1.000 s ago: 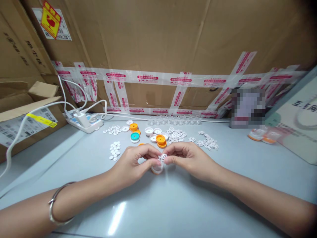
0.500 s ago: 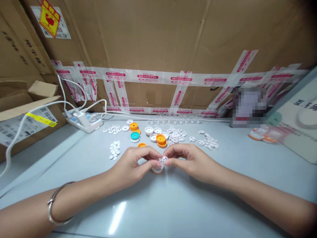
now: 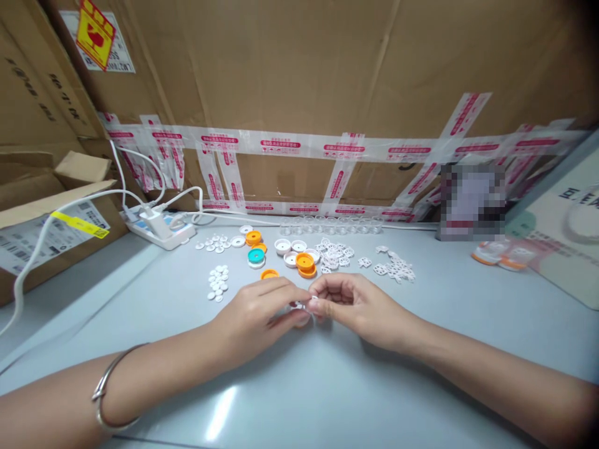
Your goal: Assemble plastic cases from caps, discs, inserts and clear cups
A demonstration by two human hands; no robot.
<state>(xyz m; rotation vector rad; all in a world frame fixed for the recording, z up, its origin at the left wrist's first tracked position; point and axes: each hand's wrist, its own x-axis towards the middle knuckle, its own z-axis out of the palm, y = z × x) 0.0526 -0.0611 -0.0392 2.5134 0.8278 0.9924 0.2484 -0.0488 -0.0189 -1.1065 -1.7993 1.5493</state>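
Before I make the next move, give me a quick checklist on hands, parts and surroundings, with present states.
1. Right hand pinching a white piece: ok.
2. Left hand gripping firmly: cannot tell; its fingers hide most of what lies between.
3. White piece in plain view: not ok, mostly covered.
4. Loose lattice pieces in sight beyond the right hand: ok.
5. Orange cap untouched by the left hand: cannot tell, very close behind it.
6. Power strip apart from both hands: ok.

White piece point(image 3: 315, 298) mostly hidden by right grip point(image 3: 358, 305); pixelated object point(image 3: 472, 202) unclear.
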